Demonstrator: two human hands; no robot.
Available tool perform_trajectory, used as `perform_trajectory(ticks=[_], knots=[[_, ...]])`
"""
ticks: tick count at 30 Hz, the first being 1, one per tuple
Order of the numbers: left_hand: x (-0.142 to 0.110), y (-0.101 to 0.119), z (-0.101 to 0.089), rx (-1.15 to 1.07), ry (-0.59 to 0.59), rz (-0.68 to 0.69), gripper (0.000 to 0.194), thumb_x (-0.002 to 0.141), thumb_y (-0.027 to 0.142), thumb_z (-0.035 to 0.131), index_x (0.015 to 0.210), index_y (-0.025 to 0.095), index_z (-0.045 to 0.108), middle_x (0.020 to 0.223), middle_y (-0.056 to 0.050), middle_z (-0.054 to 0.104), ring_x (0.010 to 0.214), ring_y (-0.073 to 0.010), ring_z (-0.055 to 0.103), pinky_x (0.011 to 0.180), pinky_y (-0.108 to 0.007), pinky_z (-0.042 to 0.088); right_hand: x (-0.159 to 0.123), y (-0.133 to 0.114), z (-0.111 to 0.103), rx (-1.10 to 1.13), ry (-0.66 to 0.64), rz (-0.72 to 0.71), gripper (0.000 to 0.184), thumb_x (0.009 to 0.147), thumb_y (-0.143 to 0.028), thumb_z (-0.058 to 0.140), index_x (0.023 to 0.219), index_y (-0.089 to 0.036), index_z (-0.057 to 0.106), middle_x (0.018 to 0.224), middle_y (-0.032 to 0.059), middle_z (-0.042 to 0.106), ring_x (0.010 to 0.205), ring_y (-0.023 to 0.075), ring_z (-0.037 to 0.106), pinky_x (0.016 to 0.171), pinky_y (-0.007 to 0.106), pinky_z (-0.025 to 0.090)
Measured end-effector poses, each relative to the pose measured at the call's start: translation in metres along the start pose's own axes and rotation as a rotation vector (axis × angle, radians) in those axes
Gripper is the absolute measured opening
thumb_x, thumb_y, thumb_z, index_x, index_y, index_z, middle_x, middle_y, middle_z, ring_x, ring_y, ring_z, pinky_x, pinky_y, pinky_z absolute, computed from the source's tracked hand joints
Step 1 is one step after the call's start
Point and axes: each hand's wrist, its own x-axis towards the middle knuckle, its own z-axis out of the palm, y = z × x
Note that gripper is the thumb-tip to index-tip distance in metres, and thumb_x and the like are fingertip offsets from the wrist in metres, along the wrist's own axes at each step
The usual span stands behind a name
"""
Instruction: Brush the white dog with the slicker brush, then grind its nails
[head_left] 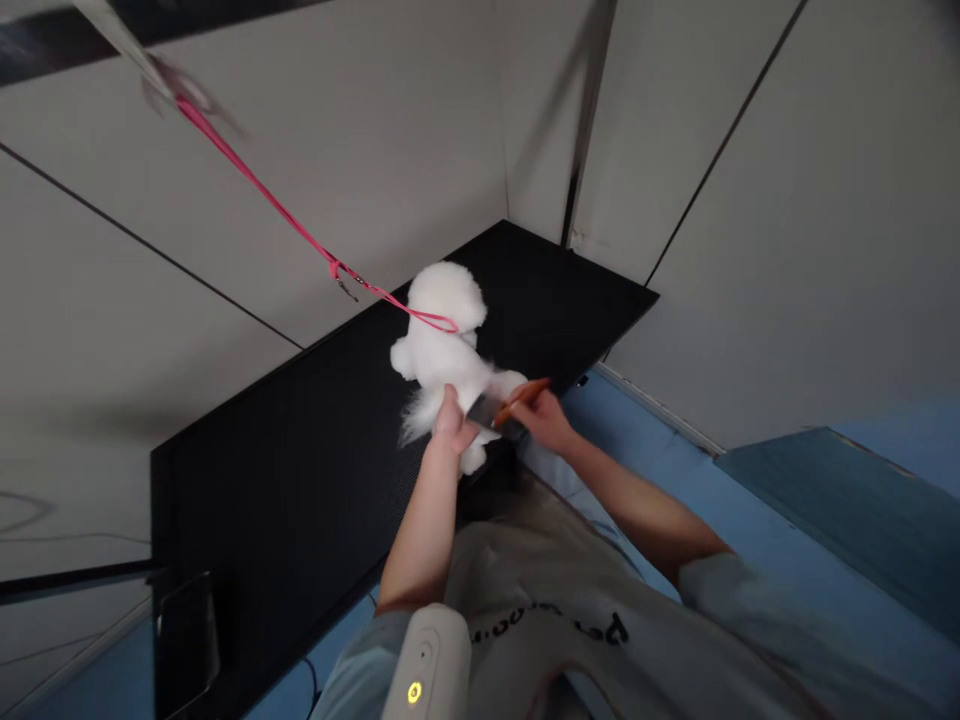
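A small, fluffy white dog [446,300] is on the black table, its head toward the far edge and its rear toward me. My left hand [454,428] is closed on the fur at its hindquarters, thumb up. In my right hand [547,420] is a slicker brush [525,395] with an orange-brown handle, gripped with wrapped fingers. The brush's dark, flat head lies against the fur near a hind leg, just right of my left hand, and is slightly blurred. A pink leash [270,195] ends in a loop at the dog's neck.
The black ribbed table [300,480] stands against pale wall panels. From a pole at the upper left, the leash slants down to the dog. A dark phone-like slab [187,640] lies at the table's near left corner. A white device with a yellow light [427,665] is close below.
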Motion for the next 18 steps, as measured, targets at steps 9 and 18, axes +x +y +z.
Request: perform_trajectory(ticks=[9, 18], knots=[[0.0, -0.001, 0.006, 0.023, 0.065, -0.021, 0.065, 0.096, 0.054, 0.02, 0.114, 0.008, 0.062, 0.097, -0.015, 0.071, 0.091, -0.0232, 0.068, 0.088, -0.033, 0.052, -0.006, 0.003, 0.003, 0.058, 0.096, 0.013, 0.027, 0.076, -0.045, 0.064, 0.084, -0.022, 0.052, 0.081, 0.0018, 0.059, 0.076, 0.0172, 0.056, 0.076, 0.034, 0.048], [0.005, -0.003, 0.0, 0.041, 0.099, 0.019, 0.061, 0.096, 0.053, 0.023, 0.111, 0.01, 0.064, 0.097, -0.013, 0.071, 0.089, -0.0227, 0.067, 0.091, -0.035, 0.05, 0.001, 0.004, -0.003, -0.033, 0.25, -0.066, 0.024, 0.08, -0.045, 0.057, 0.085, -0.022, 0.051, 0.084, 0.0027, 0.058, 0.08, 0.0176, 0.056, 0.079, 0.034, 0.046]])
